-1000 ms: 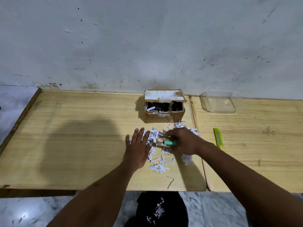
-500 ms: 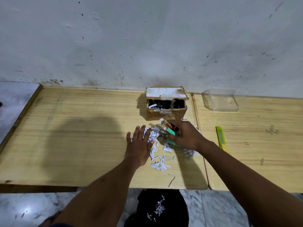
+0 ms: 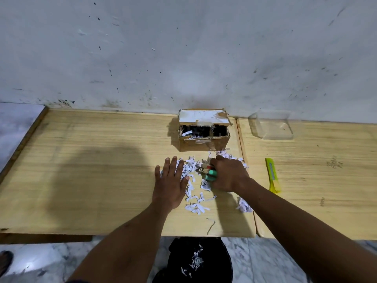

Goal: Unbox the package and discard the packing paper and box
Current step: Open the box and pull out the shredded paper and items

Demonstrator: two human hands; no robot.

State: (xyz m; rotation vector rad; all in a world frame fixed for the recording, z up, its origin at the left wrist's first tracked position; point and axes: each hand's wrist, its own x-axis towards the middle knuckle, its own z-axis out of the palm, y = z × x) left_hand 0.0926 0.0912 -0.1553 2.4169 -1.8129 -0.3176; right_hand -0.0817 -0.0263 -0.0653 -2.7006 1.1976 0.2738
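A small open cardboard box [image 3: 204, 144] stands near the back of the wooden table [image 3: 91, 180], a few paper strips still inside. White shredded packing paper [image 3: 195, 203] lies scattered on the table in front of it. My right hand [image 3: 228, 174] is closed on a bundle of small lighters [image 3: 209, 172] with green and red bodies, held just above the shreds. My left hand [image 3: 171, 182] lies flat, fingers spread, on the left edge of the paper pile.
A yellow utility knife [image 3: 272, 174] lies on the second table to the right. A clear plastic container [image 3: 271, 127] stands at the back right. A black bin [image 3: 195, 262] with some shreds in it sits on the floor below the table's front edge.
My right hand went toward the box with the lighters, then came back a little toward me over the shreds. My left hand stayed flat in place.
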